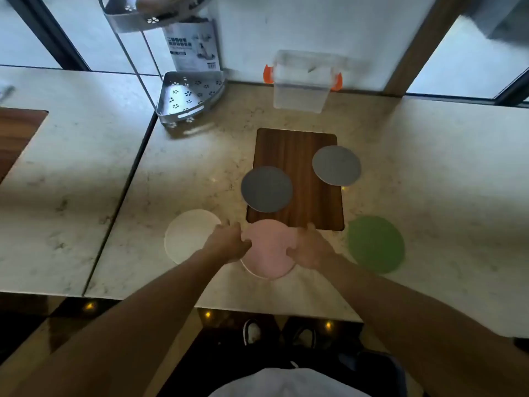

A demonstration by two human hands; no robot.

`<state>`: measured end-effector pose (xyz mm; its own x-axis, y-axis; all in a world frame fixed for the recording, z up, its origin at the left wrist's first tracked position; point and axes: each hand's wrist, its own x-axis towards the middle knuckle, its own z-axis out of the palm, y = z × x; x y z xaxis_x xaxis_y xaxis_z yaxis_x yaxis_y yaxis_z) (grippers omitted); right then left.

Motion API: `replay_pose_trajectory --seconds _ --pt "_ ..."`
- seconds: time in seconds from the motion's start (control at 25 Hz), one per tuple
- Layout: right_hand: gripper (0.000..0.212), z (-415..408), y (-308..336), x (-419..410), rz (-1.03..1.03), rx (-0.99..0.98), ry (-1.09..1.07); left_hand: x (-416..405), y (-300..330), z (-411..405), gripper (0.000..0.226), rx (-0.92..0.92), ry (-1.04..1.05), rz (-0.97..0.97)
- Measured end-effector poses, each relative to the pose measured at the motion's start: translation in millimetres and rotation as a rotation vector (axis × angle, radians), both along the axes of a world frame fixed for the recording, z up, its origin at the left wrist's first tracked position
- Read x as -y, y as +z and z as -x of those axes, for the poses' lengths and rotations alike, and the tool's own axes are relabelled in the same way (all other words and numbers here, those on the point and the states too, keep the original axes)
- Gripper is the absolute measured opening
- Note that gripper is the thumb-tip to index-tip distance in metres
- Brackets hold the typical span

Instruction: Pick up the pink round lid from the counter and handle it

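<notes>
Pink round mat (269,247) near desk (429,167) front edge, between white mat (186,236) and green mat (375,243); left hand (229,242) and right hand (310,249) gripping opposite rims. Best lifted evenly, kept flat.

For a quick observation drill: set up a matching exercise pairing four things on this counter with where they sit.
Things:
1. pink disc
2. green disc
3. white disc
4. clear container

Places:
A. against the back wall
B. right of the right hand
C. between both hands
D. beside the left hand, on its outer side

Pairs: 1-C, 2-B, 3-D, 4-A
</notes>
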<state>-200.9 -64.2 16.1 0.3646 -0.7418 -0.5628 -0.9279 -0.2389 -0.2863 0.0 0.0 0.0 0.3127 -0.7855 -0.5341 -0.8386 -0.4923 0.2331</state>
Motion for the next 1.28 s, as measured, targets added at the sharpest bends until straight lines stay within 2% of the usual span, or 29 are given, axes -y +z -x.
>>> replay_pose_trajectory --seconds 0.16,0.36,0.52,0.72,0.84,0.96,1.28 --pt "0.047 -4.8 -13.1 -13.1 -0.010 -0.049 -0.102 -6.4 -13.7 4.2 0.046 -0.079 0.009 -0.004" --pt "0.044 -11.9 -24.6 -18.5 0.031 0.010 -0.262 -13.2 -29.5 17.0 0.032 -0.128 0.039 -0.026" --pt "0.051 -12.1 -31.7 -18.0 0.030 0.165 -0.489 -10.9 -31.1 18.5 0.037 -0.182 0.244 0.058" --pt "0.029 -4.0 -33.5 -18.0 0.066 0.335 -0.646 -5.9 -23.0 18.3 0.030 -0.362 0.550 0.156" --pt "0.026 10.9 -32.4 -17.0 0.063 0.443 -0.663 -0.8 -17.4 24.9 0.023 -0.414 0.653 0.191" --pt "0.030 36.4 -30.9 -9.4 0.044 0.535 -0.720 8.9 -8.2 46.1 0.009 -0.463 0.657 0.263" --pt "0.015 158.5 -25.5 34.6 0.151 0.531 -0.886 72.6 -0.4 146.3 0.015 -0.544 0.527 0.295"
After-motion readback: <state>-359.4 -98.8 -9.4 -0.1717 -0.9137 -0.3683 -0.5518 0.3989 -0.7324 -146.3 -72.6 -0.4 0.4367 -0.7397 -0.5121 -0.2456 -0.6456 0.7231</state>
